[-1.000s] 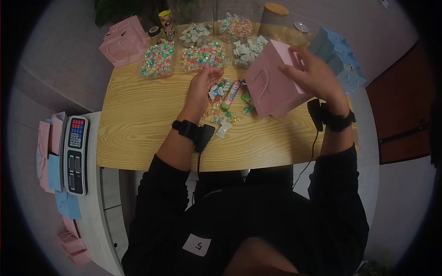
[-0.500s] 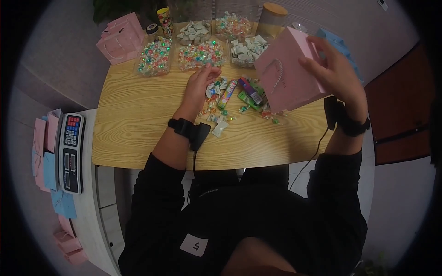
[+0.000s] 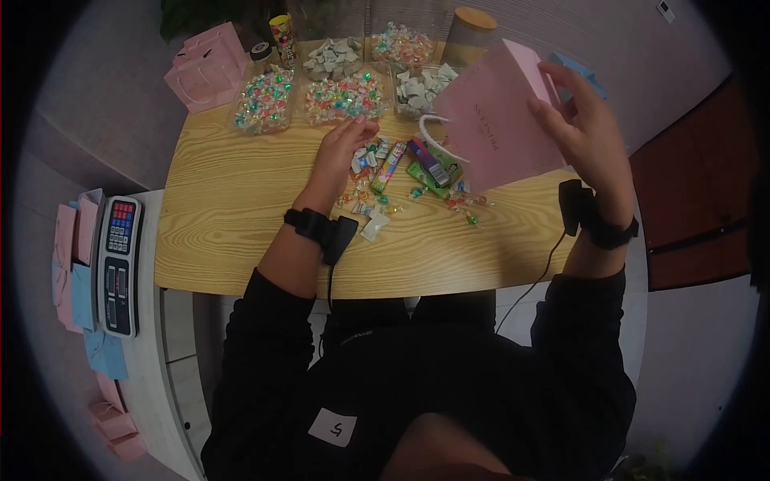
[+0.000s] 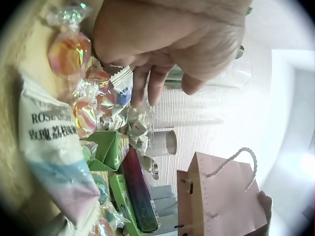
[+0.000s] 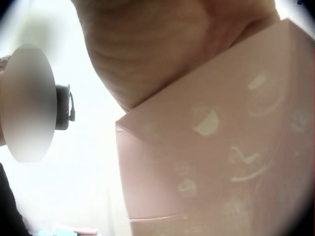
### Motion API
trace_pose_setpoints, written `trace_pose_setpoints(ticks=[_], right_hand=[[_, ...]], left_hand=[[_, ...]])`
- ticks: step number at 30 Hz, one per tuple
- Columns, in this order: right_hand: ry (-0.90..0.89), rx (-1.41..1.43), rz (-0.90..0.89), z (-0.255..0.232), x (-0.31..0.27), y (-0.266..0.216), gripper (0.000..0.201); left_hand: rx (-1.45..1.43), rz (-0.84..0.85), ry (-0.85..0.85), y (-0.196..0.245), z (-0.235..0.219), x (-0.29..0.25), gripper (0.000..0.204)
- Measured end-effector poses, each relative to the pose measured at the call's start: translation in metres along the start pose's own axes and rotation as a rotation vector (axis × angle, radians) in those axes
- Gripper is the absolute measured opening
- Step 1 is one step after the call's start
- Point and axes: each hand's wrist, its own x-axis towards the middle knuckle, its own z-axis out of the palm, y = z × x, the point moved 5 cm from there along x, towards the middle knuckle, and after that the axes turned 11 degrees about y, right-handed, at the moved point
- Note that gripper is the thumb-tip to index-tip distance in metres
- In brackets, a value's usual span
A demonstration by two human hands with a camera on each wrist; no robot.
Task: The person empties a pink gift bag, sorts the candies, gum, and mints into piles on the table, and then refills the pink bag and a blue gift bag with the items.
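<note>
My right hand grips a pink paper gift bag by its bottom end. The bag is tipped over, its mouth and white rope handle toward the sweets on the table. In the right wrist view the palm lies against the bag's base. My left hand stays beside the pile with its fingers loosely bent and nothing in them. Within the pile are a purple box, a green box, a colourful stick pack and wrapped candies. Nearest me lies a white printed sachet.
Clear tubs of wrapped candies and of white packets line the back. A second pink bag stands back left, a blue bag back right. A wood-lidded jar is behind. A scale sits on the left side counter.
The pink bag has gone up and rightward with my right hand and turned, uncovering the purple box, the green box and several candies. My left hand has barely moved.
</note>
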Motion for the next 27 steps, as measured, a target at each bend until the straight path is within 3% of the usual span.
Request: trace_pose_setpoints(ticks=[4, 7, 9, 13, 15, 16, 17, 19, 22, 23, 24, 25, 26, 27], right_hand=[[-0.018, 0.111, 0.054, 0.01, 0.003, 0.026, 0.056], [0.024, 0.676, 0.372, 0.026, -0.001, 0.08, 0.047], [-0.101, 1.161, 0.503, 0.055, -0.013, 0.124, 0.051], [-0.009, 1.844, 0.739, 0.104, -0.04, 0.123, 0.054], [-0.174, 2.052, 0.713, 0.127, -0.046, 0.128, 0.052], [-0.057, 2.02, 0.755, 0.127, -0.046, 0.111, 0.05], [-0.052, 2.028, 0.757, 0.13, -0.047, 0.118, 0.05], [-0.294, 2.061, 0.872, 0.148, -0.052, 0.133, 0.047], [-0.173, 1.959, 0.911, 0.182, -0.062, 0.155, 0.046], [-0.267, 2.229, 1.354, 0.177, -0.068, 0.134, 0.046], [-0.263, 2.242, 1.372, 0.179, -0.072, 0.128, 0.046], [-0.417, 2.128, 1.197, 0.181, -0.074, 0.118, 0.046], [-0.562, 2.004, 1.015, 0.185, -0.076, 0.109, 0.045], [-0.572, 2.02, 1.015, 0.192, -0.079, 0.109, 0.045]], left_hand=[[0.02, 0.017, -0.015, 0.0, -0.001, -0.001, 0.036], [0.045, 0.041, -0.016, 0.005, 0.001, -0.006, 0.031], [0.074, 0.068, -0.037, 0.001, -0.001, -0.003, 0.027], [0.1, 0.085, -0.035, 0.007, 0.003, -0.007, 0.025], [0.134, 0.106, -0.041, 0.006, 0.003, -0.009, 0.023], [0.135, 0.097, -0.025, 0.009, 0.003, -0.01, 0.019], [0.145, 0.096, -0.027, 0.011, 0.003, -0.011, 0.019], [0.172, 0.124, -0.044, 0.018, 0.004, -0.013, 0.017], [0.1, 0.148, -0.166, 0.039, 0.011, -0.026, 0.025], [0.115, 0.135, -0.165, 0.045, 0.014, -0.032, 0.025], [0.102, 0.283, -0.247, 0.059, 0.023, -0.039, 0.029], [0.088, 0.433, -0.328, 0.072, 0.03, -0.048, 0.034], [0.141, 0.505, -0.383, 0.078, 0.032, -0.055, 0.042], [0.158, 0.503, -0.377, 0.084, 0.033, -0.06, 0.042]])
